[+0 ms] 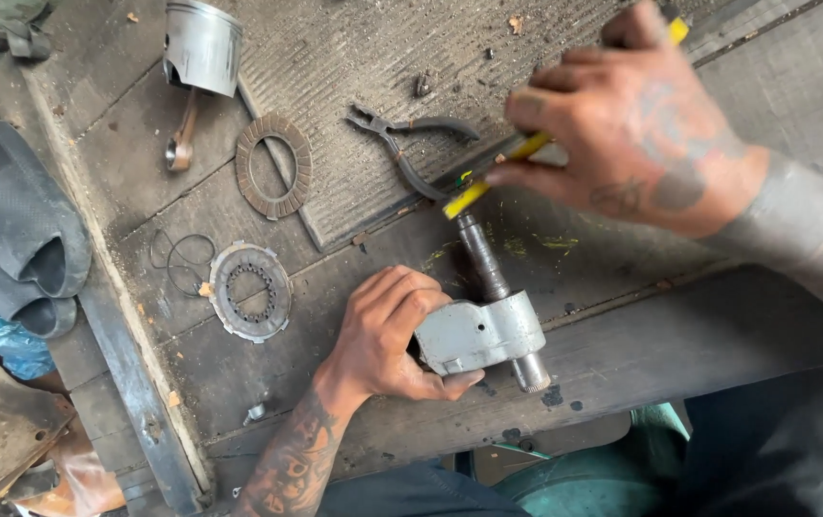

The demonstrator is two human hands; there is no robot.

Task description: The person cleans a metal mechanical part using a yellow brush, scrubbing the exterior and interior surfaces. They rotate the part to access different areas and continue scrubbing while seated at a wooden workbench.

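— Bench [622, 354] first: worn planks, and on it the grey metal housing [483, 333] with a steel shaft [485, 258] through it, near the front edge.

— Who has it?

— Left hand [387, 335], fingers wrapped tight around the housing. Right hand [622, 124] is closed on a yellow-handled tool [488, 182], tip touching the shaft's top.

— Smaller bits?

— Piston [202, 43], pliers [411, 144], friction ring [274, 166], clutch plate [250, 292].

left hand [387, 330] grips a grey metal housing [483, 332] with shaft [484, 257]; right hand [622, 124] holds a yellow tool [493, 177] just above it.
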